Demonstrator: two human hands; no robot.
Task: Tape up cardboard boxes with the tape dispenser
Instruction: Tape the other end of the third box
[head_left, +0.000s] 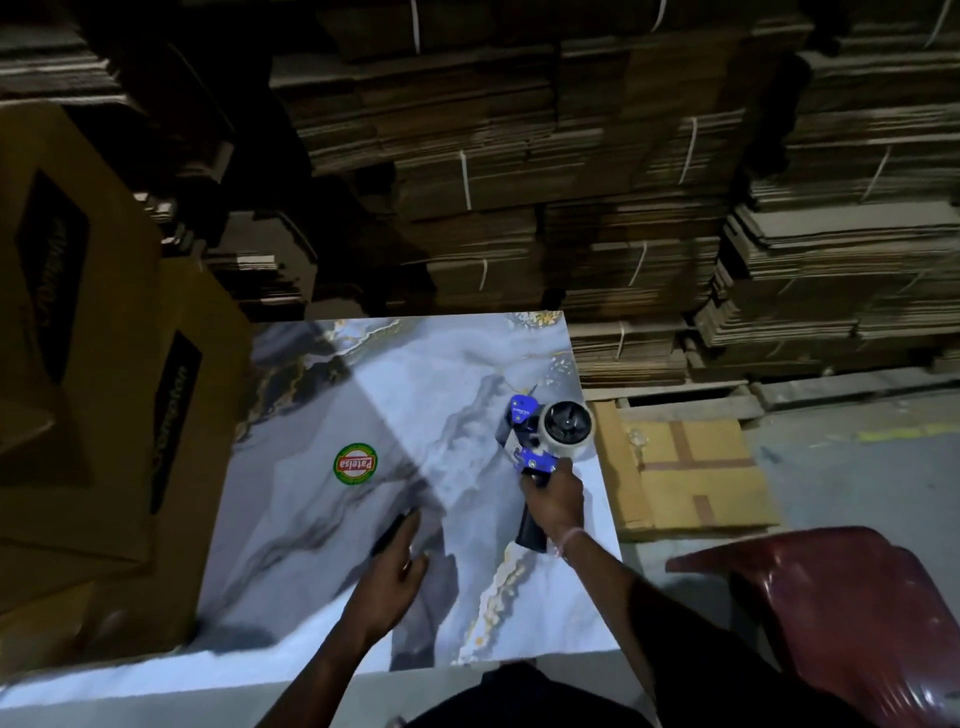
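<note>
My right hand (555, 499) grips the black handle of a blue tape dispenser (545, 434) with a clear tape roll, resting near the right edge of a marble-patterned tabletop (415, 415). My left hand (395, 566) hovers over the table's middle with its fingers apart, holding nothing, and casts a dark shadow beside it. Yellow-brown cardboard boxes (93, 395) with black printed panels stand stacked at the table's left edge.
A round green and red sticker (355, 463) is stuck on the tabletop. A flattened taped carton (691, 473) lies on the floor to the right. A dark red plastic chair (841, 613) stands at lower right. Strapped bundles of flat cardboard (571, 182) fill the background.
</note>
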